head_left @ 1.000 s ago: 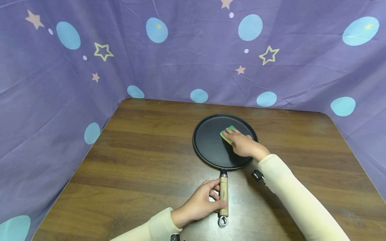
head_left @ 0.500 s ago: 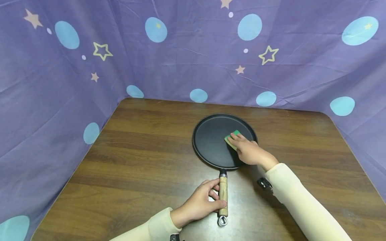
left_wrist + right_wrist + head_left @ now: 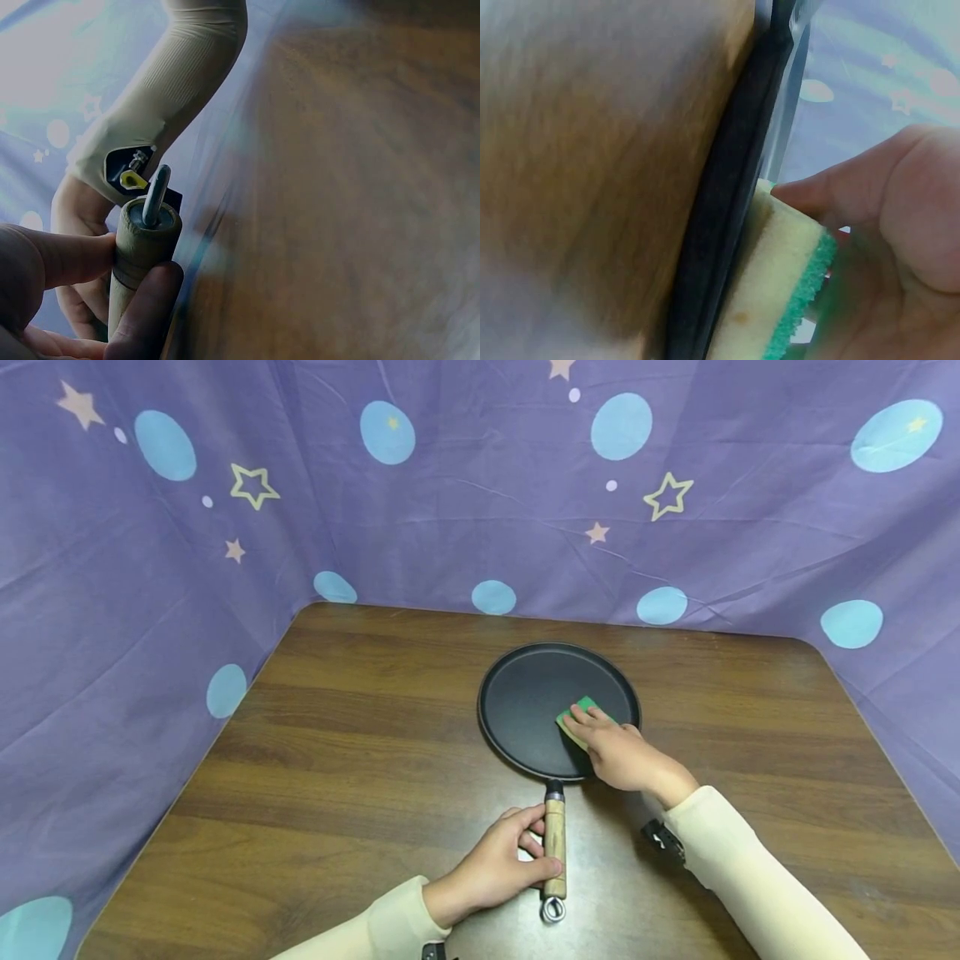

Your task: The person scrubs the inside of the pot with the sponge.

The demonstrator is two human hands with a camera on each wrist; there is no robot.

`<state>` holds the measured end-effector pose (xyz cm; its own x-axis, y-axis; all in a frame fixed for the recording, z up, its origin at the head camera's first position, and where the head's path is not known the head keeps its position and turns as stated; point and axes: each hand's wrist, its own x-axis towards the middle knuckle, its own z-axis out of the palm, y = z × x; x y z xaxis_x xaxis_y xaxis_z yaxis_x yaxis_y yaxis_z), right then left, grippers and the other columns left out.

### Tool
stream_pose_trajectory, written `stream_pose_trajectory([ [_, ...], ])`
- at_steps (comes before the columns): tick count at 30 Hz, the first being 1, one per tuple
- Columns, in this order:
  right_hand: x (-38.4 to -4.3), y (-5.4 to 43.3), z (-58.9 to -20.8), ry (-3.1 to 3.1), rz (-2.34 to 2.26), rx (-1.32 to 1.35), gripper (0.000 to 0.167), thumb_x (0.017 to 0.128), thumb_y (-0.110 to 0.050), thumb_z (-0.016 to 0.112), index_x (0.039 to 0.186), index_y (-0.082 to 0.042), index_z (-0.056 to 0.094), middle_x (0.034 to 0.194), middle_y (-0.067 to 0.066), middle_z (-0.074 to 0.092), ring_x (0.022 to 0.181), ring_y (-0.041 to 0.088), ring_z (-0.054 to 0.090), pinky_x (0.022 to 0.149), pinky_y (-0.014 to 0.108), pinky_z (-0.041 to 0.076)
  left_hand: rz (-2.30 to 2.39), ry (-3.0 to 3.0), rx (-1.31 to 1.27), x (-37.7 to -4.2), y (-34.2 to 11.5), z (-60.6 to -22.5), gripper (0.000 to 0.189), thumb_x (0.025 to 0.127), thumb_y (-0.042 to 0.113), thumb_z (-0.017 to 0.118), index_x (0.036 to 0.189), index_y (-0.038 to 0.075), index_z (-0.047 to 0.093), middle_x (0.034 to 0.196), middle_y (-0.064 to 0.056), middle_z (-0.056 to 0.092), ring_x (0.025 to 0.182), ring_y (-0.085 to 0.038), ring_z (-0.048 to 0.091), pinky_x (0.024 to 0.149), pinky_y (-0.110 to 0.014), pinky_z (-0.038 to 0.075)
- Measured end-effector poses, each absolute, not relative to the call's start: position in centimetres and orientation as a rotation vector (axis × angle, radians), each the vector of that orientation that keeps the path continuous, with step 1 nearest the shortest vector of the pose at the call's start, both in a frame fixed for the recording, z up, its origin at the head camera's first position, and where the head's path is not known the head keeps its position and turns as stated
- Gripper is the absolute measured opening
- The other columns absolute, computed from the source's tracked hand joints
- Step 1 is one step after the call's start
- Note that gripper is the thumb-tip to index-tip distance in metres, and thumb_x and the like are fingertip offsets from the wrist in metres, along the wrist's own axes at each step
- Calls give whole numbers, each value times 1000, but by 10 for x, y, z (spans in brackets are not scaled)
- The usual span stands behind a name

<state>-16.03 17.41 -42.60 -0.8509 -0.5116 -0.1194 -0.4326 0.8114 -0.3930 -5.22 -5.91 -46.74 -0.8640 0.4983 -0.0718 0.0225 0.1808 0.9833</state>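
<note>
A round black flat pan (image 3: 525,710) lies on the table, its wooden handle (image 3: 555,843) pointing toward me. My left hand (image 3: 495,864) grips that handle between thumb and fingers, close to the metal ring (image 3: 553,910) at its end. On the right part of the pan, my right hand (image 3: 626,756) holds a sponge (image 3: 573,731) against the cooking surface. The right wrist view shows the sponge's pale yellow side (image 3: 769,277) toward the pan and its green scouring layer (image 3: 802,300) toward the palm. The thumb lies along one edge; the other fingers are mostly hidden there.
The brown wooden table (image 3: 337,760) extends around the pan on all sides. A purple cloth (image 3: 487,485) with stars and blue ovals hangs behind the table and along its left and right edges. Dark devices, such as the one under the right sleeve (image 3: 663,842), sit at the wrists.
My right hand and the sponge have slid across the pan toward me, first also rightward. The left hand keeps its grip on the handle, and the pan stays in place.
</note>
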Motion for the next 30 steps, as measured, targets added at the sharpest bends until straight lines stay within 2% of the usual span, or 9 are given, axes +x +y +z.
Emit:
stream_pose_trajectory([
  [4,-156,171,-426,2772,-532,-742,61,101,6,51,160,-3,41,166,25,32,155,47,22,110,82,26,1722,2099,508,-53,-59,-468,76,85,1,80,151,-12,46,112,-6,56,85,-2,62,74,-19,54],
  [13,-155,159,-427,2786,-555,-798,59,100,7,53,158,-3,46,164,25,37,154,48,26,108,80,33,1720,2104,520,-54,-58,-468,75,86,3,80,150,-14,45,113,-7,56,85,-2,63,76,-19,53],
  [19,-161,147,-428,2747,-554,-787,60,101,5,52,160,-4,43,167,23,32,157,45,20,110,82,27,1722,2092,499,-53,-59,-468,76,86,3,80,151,-13,45,113,-7,56,87,-4,63,75,-19,53],
  [26,-172,138,-428,2745,-526,-818,59,101,5,53,159,-4,44,167,21,33,157,44,22,109,80,31,1734,2064,481,-53,-59,-467,76,86,2,80,152,-12,44,115,-7,55,87,-5,62,72,-18,54],
  [30,-179,135,-428,2722,-519,-808,60,103,4,51,161,-6,41,168,20,30,158,42,18,111,79,30,1723,2078,487,-54,-59,-467,76,86,3,80,152,-12,44,114,-7,55,87,-4,63,74,-18,53],
])
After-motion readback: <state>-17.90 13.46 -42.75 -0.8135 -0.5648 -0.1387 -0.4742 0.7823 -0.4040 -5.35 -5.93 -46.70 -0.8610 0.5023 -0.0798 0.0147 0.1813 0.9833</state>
